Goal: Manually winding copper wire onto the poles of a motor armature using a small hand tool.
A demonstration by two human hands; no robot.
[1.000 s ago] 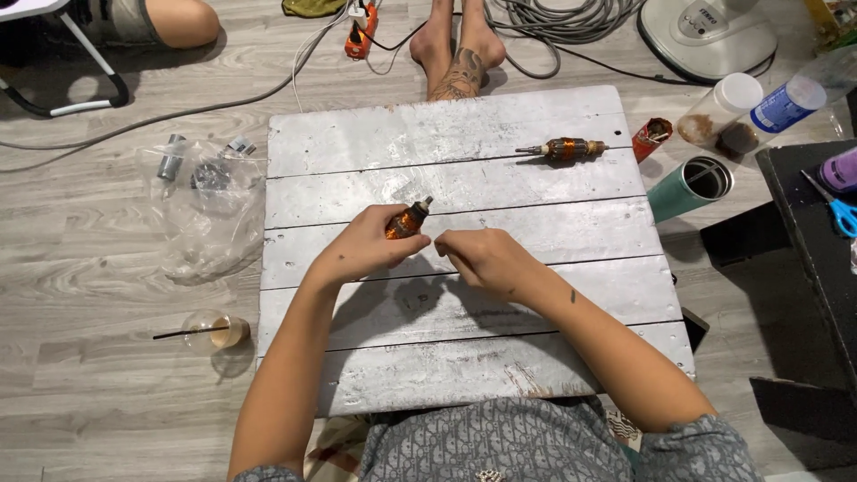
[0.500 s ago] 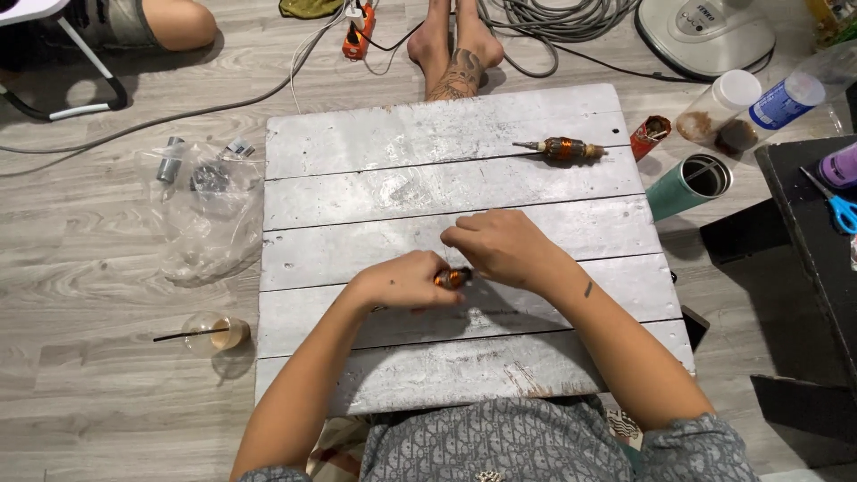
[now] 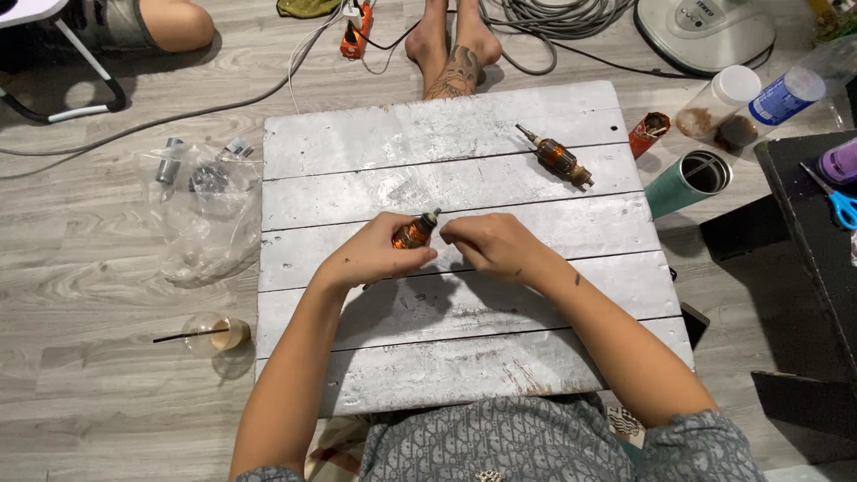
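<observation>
My left hand (image 3: 377, 257) grips a small motor armature (image 3: 414, 232) with copper windings, its shaft tip pointing up and to the right, over the middle of a white plank board (image 3: 357, 143). My right hand (image 3: 486, 243) is just right of it, fingers curled, with its fingertips at the armature's shaft end. Whether it pinches something small is hidden. A second armature (image 3: 555, 159) with a copper core lies alone on the board at the upper right.
A clear plastic bag (image 3: 198, 210) with small metal parts lies left of the board, a cup with a straw (image 3: 214, 334) below it. Right of the board stand a green tumbler (image 3: 689, 180), jars and a black stand with scissors (image 3: 835, 201). Another person's bare feet (image 3: 451, 45) and cables lie beyond.
Both hands have lifted away from the board's lower middle. The armature, which lay low between the hands half a second ago, is now raised again in my left hand.
</observation>
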